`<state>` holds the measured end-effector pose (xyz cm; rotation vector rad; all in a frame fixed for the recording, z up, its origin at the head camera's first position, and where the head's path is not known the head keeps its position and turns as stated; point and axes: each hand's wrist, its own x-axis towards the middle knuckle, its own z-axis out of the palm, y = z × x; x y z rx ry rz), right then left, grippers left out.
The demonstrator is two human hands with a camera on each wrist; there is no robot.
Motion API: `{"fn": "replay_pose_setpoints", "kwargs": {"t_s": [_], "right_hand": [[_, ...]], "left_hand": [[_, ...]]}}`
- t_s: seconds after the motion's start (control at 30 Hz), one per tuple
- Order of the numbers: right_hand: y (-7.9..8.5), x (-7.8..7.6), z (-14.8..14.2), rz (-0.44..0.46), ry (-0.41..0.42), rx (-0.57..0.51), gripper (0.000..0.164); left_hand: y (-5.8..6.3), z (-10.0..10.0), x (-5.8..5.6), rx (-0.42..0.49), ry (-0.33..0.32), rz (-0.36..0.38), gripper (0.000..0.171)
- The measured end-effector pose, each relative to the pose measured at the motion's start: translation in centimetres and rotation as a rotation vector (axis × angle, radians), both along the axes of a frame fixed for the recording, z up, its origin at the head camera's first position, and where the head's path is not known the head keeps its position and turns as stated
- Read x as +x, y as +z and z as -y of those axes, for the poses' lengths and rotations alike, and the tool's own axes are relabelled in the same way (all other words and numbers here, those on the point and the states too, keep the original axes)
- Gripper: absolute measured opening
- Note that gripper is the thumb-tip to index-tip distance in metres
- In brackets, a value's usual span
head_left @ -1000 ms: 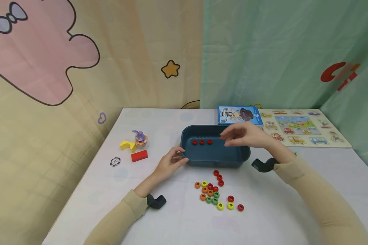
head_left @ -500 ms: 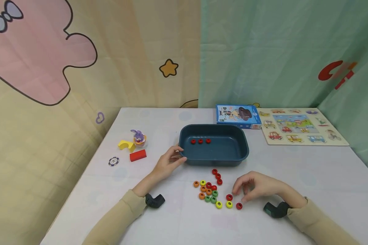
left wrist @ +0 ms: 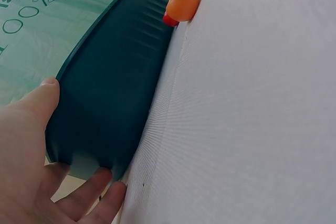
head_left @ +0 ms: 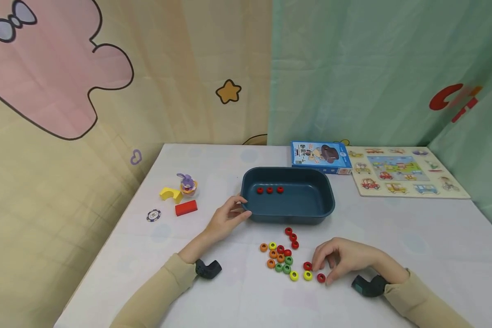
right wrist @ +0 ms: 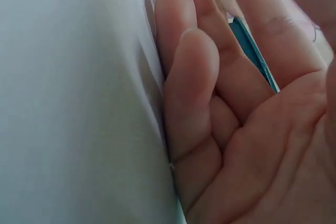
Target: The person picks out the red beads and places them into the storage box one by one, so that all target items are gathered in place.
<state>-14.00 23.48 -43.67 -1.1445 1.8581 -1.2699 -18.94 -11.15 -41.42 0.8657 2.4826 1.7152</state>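
A dark blue plastic tray [head_left: 289,218] stands on the table, with three red beads [head_left: 269,190] in a row inside. My left hand [head_left: 226,219] holds its near left corner; the left wrist view shows the thumb along one wall of the tray [left wrist: 110,72] and the other fingers around the end. In front of the tray lie several loose beads, red, orange, yellow and green. My right hand [head_left: 348,258] is low over the table at their right, fingers bent, thumb beside the rightmost red bead [head_left: 321,278], index finger close to another red bead [head_left: 307,266].
A blue illustrated box [head_left: 321,156] and a vehicle picture puzzle board [head_left: 406,171] lie behind and right of the tray. On the left are a yellow arch block [head_left: 171,195], a red block [head_left: 186,208], a purple rabbit figure [head_left: 187,183] and a poker chip [head_left: 153,215].
My right hand has moved from above the tray down to the red beads at the right, its thumb now closer to the rightmost one. My left hand stays at the tray.
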Motion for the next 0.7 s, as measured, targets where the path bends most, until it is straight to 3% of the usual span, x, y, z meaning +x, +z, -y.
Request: {"fn": "replay_pose_setpoints", "kwargs": {"t_s": [0.3,0.5,0.6,0.7], "right_hand": [[-0.3,0.3,0.2,-0.131,-0.066,0.055,0.022],[-0.1,0.3,0.2,-0.115,-0.095,0.096,0.02],[0.8,0.0,-0.2,-0.077,-0.099,0.12,0.018],[2.7,-0.7,-0.8,-0.082,-0.101,0.111,0.017]], "left_hand": [[0.0,0.0,-0.2,-0.013,-0.008,0.0,0.036],[0.1,0.0,-0.3,-0.005,-0.015,0.005,0.035],[0.1,0.0,-0.3,-0.003,-0.019,0.01,0.035],[0.0,0.0,-0.2,-0.002,-0.016,0.015,0.036]]}}
